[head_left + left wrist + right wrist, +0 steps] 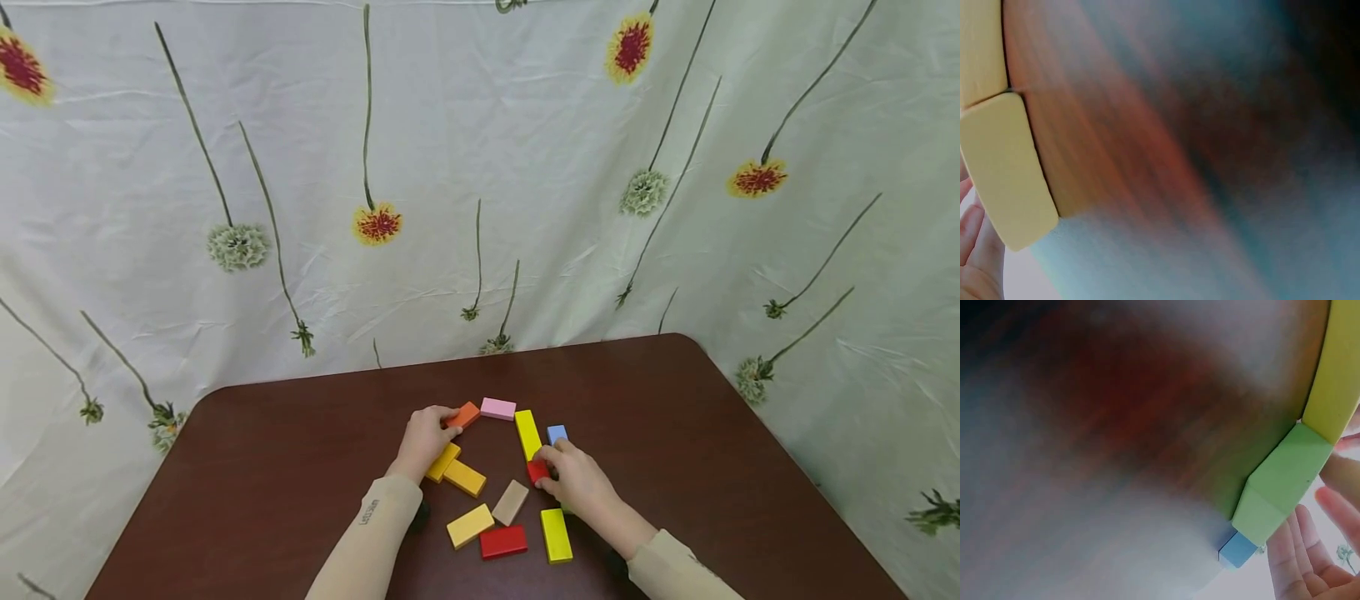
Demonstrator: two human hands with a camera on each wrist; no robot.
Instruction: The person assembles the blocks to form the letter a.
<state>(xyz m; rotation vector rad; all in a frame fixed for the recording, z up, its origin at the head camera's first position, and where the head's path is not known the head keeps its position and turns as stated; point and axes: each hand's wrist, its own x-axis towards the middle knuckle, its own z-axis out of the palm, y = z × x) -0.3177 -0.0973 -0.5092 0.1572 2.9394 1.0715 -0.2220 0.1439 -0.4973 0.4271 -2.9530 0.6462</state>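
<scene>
At lower centre, the left hand (pixel 422 440) pinches an orange block (pixel 467 415) between thumb and fingers; the right hand (pixel 585 482) likewise pinches a red block (pixel 536 472). Brown tabletop (pixel 285 467) spreads to both sides, its far edge below mid-frame.

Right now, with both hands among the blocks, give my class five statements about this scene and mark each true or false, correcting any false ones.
1. The left hand pinches the orange block. True.
2. The pink block lies between the orange block and the farther bright yellow block. True.
3. The right hand pinches the pink block. False: it pinches the farther red block.
4. In the head view, the blue block lies left of the pink block. False: it lies to the right.
5. The cloth behind the table is printed with flowers. True.
</scene>
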